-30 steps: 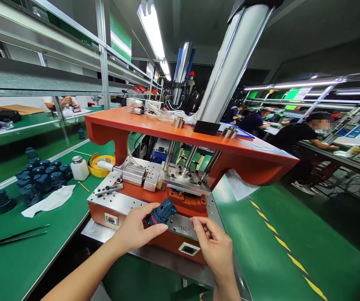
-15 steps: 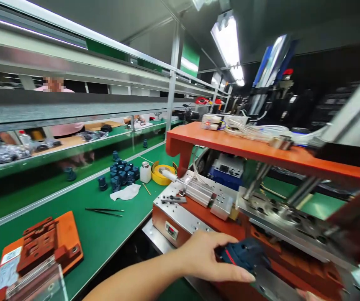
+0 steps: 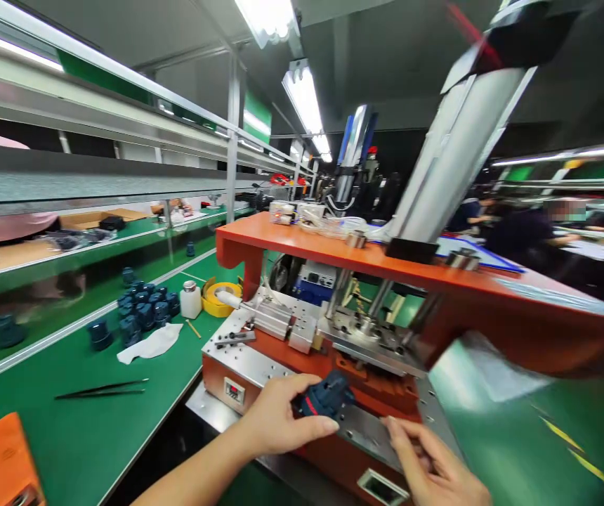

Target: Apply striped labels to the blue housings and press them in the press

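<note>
My left hand (image 3: 289,414) is closed around a dark blue plastic housing (image 3: 326,397) with a red stripe, held tilted above the front of the orange press (image 3: 302,239). My right hand (image 3: 428,464) is at the lower right, thumb and fingers pinched together over the press's grey front plate (image 3: 368,430). Whatever those fingertips hold, if anything, is too small to make out. Behind both hands lies the press's steel tooling plate (image 3: 386,344), with upright guide rods above it.
On the green bench, left, are several dark blue caps (image 3: 144,309), a white cloth (image 3: 150,343), black tweezers (image 3: 102,388), a white bottle (image 3: 190,301) and yellow tape (image 3: 212,295). An orange fixture (image 3: 4,457) lies near left. Other people sit beyond.
The view has swung right, so bench and press appear farther left. My right hand has come into fuller view at the lower right. My left hand still grips the blue housing.
</note>
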Tool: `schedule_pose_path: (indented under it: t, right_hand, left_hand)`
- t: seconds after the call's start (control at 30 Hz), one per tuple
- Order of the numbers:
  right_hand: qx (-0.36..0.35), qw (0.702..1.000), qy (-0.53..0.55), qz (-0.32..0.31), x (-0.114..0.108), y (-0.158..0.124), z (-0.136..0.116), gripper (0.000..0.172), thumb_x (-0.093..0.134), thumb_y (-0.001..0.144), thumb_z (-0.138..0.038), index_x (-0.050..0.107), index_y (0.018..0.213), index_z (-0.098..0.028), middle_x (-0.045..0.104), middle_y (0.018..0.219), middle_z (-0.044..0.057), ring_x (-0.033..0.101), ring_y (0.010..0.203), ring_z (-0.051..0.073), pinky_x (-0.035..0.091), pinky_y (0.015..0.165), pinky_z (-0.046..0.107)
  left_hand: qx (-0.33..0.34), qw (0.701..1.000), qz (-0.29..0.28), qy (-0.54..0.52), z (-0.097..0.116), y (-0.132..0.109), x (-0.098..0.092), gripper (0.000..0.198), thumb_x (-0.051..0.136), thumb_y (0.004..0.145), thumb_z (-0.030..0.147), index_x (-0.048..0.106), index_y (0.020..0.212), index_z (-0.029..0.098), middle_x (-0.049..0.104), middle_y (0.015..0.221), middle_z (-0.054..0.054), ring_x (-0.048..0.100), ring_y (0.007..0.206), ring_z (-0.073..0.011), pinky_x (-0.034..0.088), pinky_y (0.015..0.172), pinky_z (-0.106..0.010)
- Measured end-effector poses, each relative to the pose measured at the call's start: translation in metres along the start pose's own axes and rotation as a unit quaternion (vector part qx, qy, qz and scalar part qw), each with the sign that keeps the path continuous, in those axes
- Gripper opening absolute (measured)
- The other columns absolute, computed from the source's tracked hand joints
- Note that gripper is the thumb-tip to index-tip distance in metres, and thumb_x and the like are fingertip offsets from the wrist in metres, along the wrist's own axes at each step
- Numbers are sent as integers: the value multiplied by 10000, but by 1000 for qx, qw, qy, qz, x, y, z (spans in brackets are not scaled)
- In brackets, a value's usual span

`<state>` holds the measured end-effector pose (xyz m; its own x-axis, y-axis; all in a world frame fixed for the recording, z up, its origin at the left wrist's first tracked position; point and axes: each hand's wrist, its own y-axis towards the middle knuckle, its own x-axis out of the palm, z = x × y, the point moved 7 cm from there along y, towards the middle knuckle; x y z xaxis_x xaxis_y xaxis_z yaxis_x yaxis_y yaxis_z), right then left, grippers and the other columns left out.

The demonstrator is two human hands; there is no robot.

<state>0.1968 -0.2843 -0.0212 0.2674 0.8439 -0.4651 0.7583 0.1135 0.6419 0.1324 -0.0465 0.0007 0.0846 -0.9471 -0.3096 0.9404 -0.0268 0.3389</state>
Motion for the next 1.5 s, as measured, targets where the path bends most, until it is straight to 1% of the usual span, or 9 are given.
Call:
schedule_pose_path:
  t: [0.07, 0.13, 0.33, 0.43, 0.6, 1.0, 1.13, 1.27, 1.5]
  right_hand:
    - [2, 1000, 2, -21, 2, -1, -6, 426, 579, 920, -621, 735, 820, -238, 664, 687, -13, 551, 468, 118, 464, 477, 189]
    - [5, 1000, 14, -17, 3, -2, -9, 396, 566, 951, -571, 723, 828, -229, 649, 673, -17, 536, 480, 119, 447, 487, 198]
    - [4, 1000, 26, -17, 4, -2, -14, 399, 542, 981, -521, 687, 778, -210, 624, 649, -12, 509, 487, 124, 407, 485, 218]
    - [8, 999, 33, -17, 3, -2, -17, 408, 534, 986, -514, 679, 764, -204, 631, 658, -2, 512, 489, 127, 405, 480, 221]
    - [13, 999, 44, -19, 1, -2, -21, 419, 533, 986, -518, 678, 758, -197, 649, 687, 16, 539, 512, 138, 422, 494, 227]
    - [19, 999, 44, -26, 4, -4, -15, 371, 545, 994, -478, 669, 779, -203, 633, 685, -4, 529, 535, 132, 404, 517, 226]
    - [18, 999, 43, -26, 4, -4, -16, 364, 545, 997, -471, 665, 785, -201, 631, 696, -5, 534, 548, 129, 398, 522, 224]
    - [17, 999, 38, -22, 2, -4, -18, 381, 536, 998, -475, 671, 775, -197, 632, 687, 3, 537, 543, 135, 401, 517, 229]
    - [15, 999, 37, -22, 1, -3, -20, 393, 531, 997, -487, 677, 776, -197, 645, 702, 17, 555, 552, 146, 419, 519, 233]
  left_hand:
    - [-11, 1000, -5, -9, -2, 0, 1, 499, 762, 798, 429, 689, 1235, 200, 738, 1115, -50, 671, 989, -239, 499, 891, -289]
    - [-19, 1000, -10, -9, -4, 0, 2, 505, 756, 809, 421, 673, 1260, 209, 735, 1151, -48, 667, 1036, -247, 492, 937, -303]
    - [-34, 999, -24, 11, -11, -1, 5, 513, 723, 836, 453, 644, 1285, 219, 711, 1229, -50, 641, 1124, -258, 476, 995, -319]
    - [-33, 999, -33, 15, -13, -1, 7, 525, 695, 852, 487, 630, 1300, 222, 709, 1227, -55, 639, 1122, -264, 485, 995, -332]
    - [-29, 999, -29, 27, -10, 0, 7, 505, 689, 849, 509, 649, 1254, 210, 725, 1162, -60, 642, 1120, -275, 477, 1038, -356]
    - [-42, 999, -20, 27, -11, 0, 5, 511, 705, 843, 478, 644, 1290, 237, 717, 1234, -43, 651, 1142, -266, 498, 1018, -341]
    - [-41, 998, -25, 31, -12, 0, 6, 502, 698, 847, 478, 645, 1280, 229, 709, 1247, -59, 644, 1154, -272, 486, 1027, -355]
    - [-42, 998, -27, 33, -14, 0, 6, 516, 688, 856, 483, 631, 1293, 214, 691, 1278, -81, 634, 1169, -280, 477, 1034, -365]
    - [-42, 998, -25, 34, -13, -1, 7, 512, 694, 850, 490, 639, 1288, 229, 701, 1262, -63, 633, 1173, -278, 476, 1041, -358]
